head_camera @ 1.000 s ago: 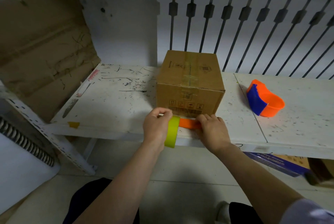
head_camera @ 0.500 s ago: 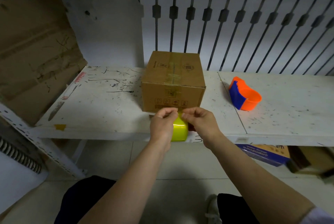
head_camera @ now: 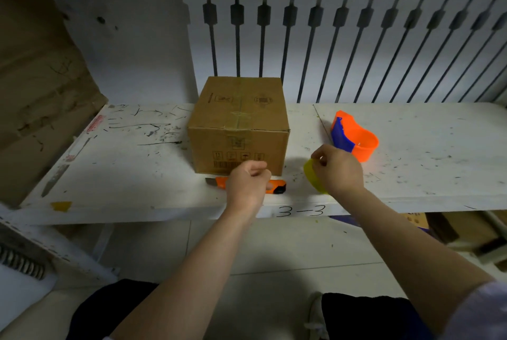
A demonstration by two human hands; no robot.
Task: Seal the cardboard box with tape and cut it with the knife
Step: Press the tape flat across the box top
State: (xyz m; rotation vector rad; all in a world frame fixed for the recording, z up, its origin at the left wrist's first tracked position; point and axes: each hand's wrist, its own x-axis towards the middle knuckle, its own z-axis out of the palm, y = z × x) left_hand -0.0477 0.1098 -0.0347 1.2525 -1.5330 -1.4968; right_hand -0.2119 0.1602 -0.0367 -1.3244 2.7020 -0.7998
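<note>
A closed brown cardboard box (head_camera: 238, 123) stands on the white table (head_camera: 131, 175), with clear tape along its top seam. An orange utility knife (head_camera: 277, 186) lies on the table just in front of the box. My left hand (head_camera: 247, 183) hovers over the knife's middle with its fingers curled shut; I see nothing held in it. To the right of the box, my right hand (head_camera: 338, 171) grips a yellow tape roll (head_camera: 312, 178) just above the table. No strip of tape shows between the hands.
An orange and blue tape dispenser (head_camera: 354, 138) sits at the right, behind my right hand. Flattened cardboard (head_camera: 41, 87) leans against the wall at the left. A barred railing (head_camera: 356, 32) runs behind the table. Boxes lie on the floor under the table's right end.
The yellow roll has passed from my left hand to my right and moved rightwards, away from the box front. The hands have parted. The knife now lies uncovered on the table.
</note>
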